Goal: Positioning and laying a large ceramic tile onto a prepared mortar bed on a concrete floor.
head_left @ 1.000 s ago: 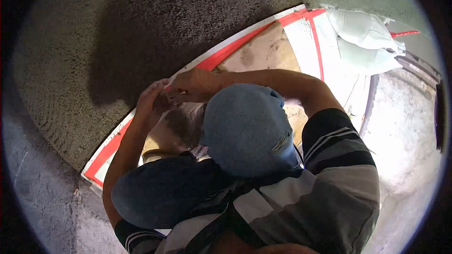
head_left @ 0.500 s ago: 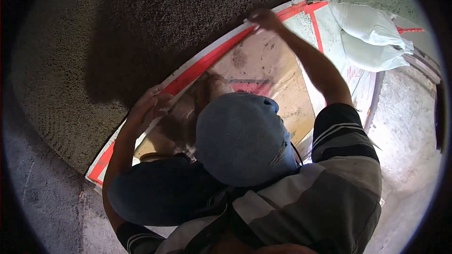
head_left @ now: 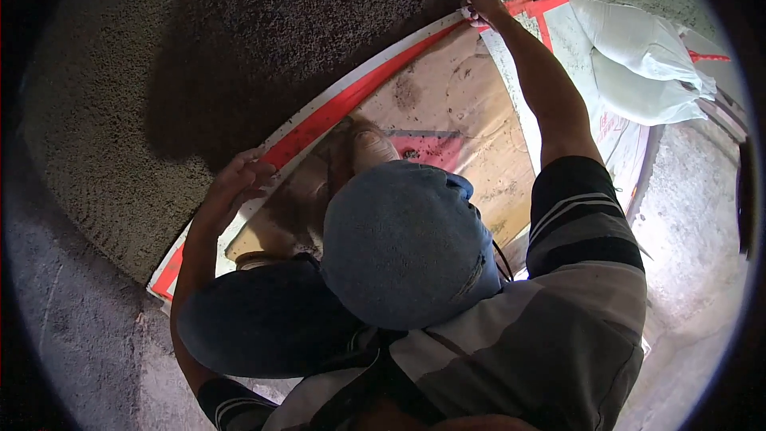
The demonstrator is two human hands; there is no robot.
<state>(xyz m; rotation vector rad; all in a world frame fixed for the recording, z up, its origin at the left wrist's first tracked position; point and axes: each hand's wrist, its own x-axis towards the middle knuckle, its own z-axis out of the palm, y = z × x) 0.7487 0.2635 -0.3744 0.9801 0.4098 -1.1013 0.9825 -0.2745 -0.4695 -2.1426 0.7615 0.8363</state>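
A long sheet with a red-and-white border lies along the rough grey cement surface, its outer edge running from lower left to upper right. My left hand is at the left part of this border, its fingers bent over the edge. Near the far right corner, my right hand is closed at the same edge; its fingertips look whitish, and anything small inside them is hidden. Within the border lies a stained brown cardboard sheet with a reddish patch. Bare toes rest on the cardboard.
Rough wet-looking cement borders the sheet on the far side. White filled sacks lie at the right, above a pale, brightly lit surface. My bent knee and a blue-grey cloth cap block part of the view.
My right hand has moved up and right along the border toward the far corner. The left hand has stayed near its place, fingers now closer to the edge. The view has shifted slightly.
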